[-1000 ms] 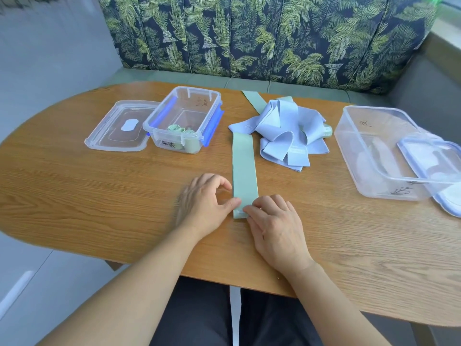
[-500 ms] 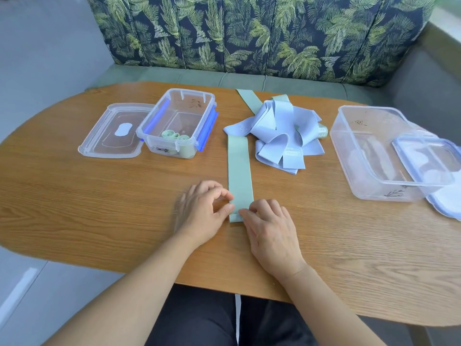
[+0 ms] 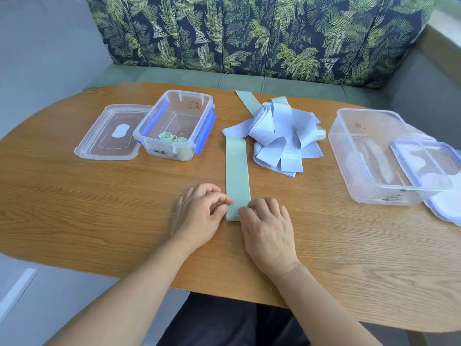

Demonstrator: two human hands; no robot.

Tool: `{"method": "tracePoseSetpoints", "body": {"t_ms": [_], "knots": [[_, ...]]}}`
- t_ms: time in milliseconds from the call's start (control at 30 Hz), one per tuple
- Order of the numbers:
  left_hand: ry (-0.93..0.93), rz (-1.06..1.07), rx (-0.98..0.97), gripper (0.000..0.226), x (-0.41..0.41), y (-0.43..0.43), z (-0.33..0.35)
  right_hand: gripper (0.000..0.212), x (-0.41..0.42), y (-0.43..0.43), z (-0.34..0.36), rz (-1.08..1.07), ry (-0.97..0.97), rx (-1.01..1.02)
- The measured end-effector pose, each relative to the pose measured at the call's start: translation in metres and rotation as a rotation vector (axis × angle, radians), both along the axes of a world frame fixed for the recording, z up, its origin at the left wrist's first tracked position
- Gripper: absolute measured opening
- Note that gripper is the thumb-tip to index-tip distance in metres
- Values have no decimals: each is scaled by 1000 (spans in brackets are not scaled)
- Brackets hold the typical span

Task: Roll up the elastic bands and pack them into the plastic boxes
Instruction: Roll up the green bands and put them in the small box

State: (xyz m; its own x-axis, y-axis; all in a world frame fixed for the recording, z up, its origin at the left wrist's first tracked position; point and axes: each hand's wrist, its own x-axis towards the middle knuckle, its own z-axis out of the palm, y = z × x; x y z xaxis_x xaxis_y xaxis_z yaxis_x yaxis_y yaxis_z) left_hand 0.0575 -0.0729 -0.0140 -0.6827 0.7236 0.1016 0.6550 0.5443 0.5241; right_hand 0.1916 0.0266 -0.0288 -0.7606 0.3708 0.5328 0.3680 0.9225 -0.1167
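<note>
Head view: a person sits at a wooden table (image 3: 99, 208), with both forearms reaching in from the near edge.
Left hand (image 3: 199, 216): it rests on the table at the left edge of the green elastic band (image 3: 237, 176). The fingers are curled, and the thumb and forefinger are closed together on the band's edge near its near end.
Right hand (image 3: 267, 226): it is knuckles up, with the fingers bent and close together. The fingertips (image 3: 241, 210) are curled down onto the band's near right corner, holding it. The thumb is hidden under the hand.
Green elastic band: it lies flat and unrolled, a straight strip running away from the hands. Its far end slips under the pile.
Pile of light-blue bands (image 3: 279, 136): it is a loose, tangled heap beyond the hands, at mid-table.
Green strip (image 3: 244, 101): it sticks out on the far side of the pile. I cannot tell if it is part of the same band.
Green roll (image 3: 321, 134): it is just beside the pile's right edge.
Small plastic box (image 3: 207, 113): it stands open at far left and has blue clips.
Rolled green bands (image 3: 172, 139): they sit inside the small plastic box at its near end.
Small lid (image 3: 112, 136): it lies flat, touching the small box's left side.
Large plastic box (image 3: 349, 151): it stands open on the right, well apart from the hands.
Blue-rimmed lid (image 3: 424, 161): it is tilted over the large box's right side.
Palm-leaf cushion (image 3: 249, 33): it is behind the table.
</note>
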Motion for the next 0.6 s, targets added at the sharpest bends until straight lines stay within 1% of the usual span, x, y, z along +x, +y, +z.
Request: {"method": "tracePoseSetpoints", "body": {"t_ms": [233,400,467,533,600], "knots": [[16,0,57,20,-1,0,-4,20,-3,2,3,-34,-63,-67],[24,-22,74,24,-4,-1,-10,17,-6,4,3,-37,-87,-83],[-23,-12,144,23,-5,-2,-11,17,-6,4,3,-28,-96,-88],[-85,-37,260,24,-6,-4,-10,18,-5,4,4,-19,-106,-91],[-35,-138,306,33,-3,-7,-6,17,-5,4,4,-13,-110,-90]]}}
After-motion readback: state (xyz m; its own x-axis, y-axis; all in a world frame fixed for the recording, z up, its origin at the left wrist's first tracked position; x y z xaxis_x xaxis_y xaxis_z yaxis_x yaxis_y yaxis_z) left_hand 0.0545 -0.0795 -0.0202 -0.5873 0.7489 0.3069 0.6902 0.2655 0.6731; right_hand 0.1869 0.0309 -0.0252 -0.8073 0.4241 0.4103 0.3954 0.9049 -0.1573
